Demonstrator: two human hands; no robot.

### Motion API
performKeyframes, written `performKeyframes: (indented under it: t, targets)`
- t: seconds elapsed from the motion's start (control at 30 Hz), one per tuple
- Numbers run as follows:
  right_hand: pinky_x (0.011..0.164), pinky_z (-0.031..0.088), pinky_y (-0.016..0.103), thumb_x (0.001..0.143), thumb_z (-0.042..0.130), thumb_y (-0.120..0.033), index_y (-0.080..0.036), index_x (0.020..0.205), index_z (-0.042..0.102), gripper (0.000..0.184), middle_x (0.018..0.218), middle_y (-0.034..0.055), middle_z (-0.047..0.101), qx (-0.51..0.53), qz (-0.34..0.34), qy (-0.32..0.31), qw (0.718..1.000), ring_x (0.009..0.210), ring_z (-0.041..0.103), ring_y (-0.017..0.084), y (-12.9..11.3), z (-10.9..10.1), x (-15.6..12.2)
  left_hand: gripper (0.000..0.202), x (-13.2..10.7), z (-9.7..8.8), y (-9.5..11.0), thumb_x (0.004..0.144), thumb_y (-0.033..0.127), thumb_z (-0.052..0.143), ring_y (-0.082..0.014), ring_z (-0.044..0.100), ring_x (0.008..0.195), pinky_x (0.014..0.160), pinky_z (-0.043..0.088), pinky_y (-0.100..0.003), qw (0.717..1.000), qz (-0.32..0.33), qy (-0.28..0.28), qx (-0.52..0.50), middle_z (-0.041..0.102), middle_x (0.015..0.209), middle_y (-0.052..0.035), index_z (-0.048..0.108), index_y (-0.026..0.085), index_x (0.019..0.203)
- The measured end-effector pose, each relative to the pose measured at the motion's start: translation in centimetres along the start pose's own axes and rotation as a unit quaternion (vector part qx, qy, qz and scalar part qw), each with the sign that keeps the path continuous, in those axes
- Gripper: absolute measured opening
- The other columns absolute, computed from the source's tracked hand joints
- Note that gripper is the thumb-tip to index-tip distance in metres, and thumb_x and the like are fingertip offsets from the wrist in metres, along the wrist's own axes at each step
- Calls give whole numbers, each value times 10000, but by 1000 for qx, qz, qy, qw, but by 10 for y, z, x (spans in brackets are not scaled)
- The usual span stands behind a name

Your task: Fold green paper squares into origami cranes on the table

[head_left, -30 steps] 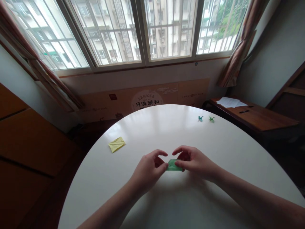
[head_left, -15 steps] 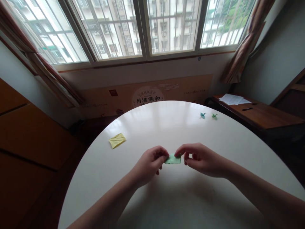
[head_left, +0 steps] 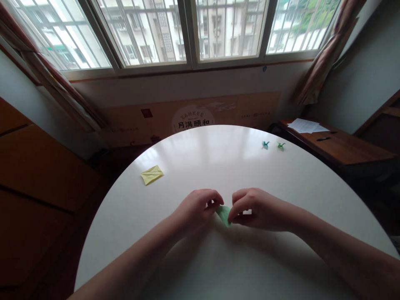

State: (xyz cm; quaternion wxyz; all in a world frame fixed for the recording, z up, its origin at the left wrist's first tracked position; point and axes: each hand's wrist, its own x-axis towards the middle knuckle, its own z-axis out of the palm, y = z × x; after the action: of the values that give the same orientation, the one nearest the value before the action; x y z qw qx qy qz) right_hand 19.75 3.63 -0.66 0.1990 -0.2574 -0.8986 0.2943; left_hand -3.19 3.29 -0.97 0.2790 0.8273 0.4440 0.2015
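Observation:
A small folded piece of green paper [head_left: 223, 215] is between my two hands, low over the white table. My left hand [head_left: 201, 208] pinches its upper left part with the fingers and thumb. At its lower right edge, the thumb and fingertips of my right hand [head_left: 253, 209] are closed on the paper. The fingers cover part of its edges, so its full shape is hidden.
The round white table [head_left: 193, 154] carries a creased yellow paper [head_left: 151, 175] at left. Two small folded paper birds, one blue [head_left: 265, 144] and one green [head_left: 281, 146], stand near the far right edge. Beyond, a brown desk [head_left: 359, 148] holds white sheets [head_left: 308, 126].
The green paper has turned from a level strip to a slanted piece pointing down. My right hand has moved from its upper edge to its lower right. The view has tilted slightly down.

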Motion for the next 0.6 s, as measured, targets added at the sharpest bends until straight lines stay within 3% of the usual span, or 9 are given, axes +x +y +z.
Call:
performKeyframes:
  t: [0.23, 0.4, 0.6]
  targets:
    - [772, 477, 312, 873, 682, -196, -294, 891, 796, 152, 955, 33, 726, -41, -33, -26, 998, 872, 652, 200, -10, 9, -2, 236, -8, -14, 8, 885, 78, 583, -199, 648, 938, 789, 491, -281, 985, 101, -40, 135, 743, 1020, -35, 762, 229, 916]
    - [708, 474, 279, 866, 660, -156, -250, 912, 777, 157, 893, 24, 737, -39, -21, -62, 997, 794, 654, 179, -10, 8, -2, 300, -19, -23, 23, 906, 58, 579, -173, 644, 942, 812, 480, -268, 971, 144, -111, 156, 760, 1015, 11, 766, 270, 1005]
    - [741, 462, 258, 838, 725, -175, -231, 981, 759, 157, 910, 14, 728, -35, -23, -71, 997, 832, 645, 161, -5, 3, -4, 367, -22, -22, 29, 944, 61, 541, -182, 629, 1013, 883, 473, -273, 967, 162, -131, 147, 759, 1107, 34, 737, 314, 1124]
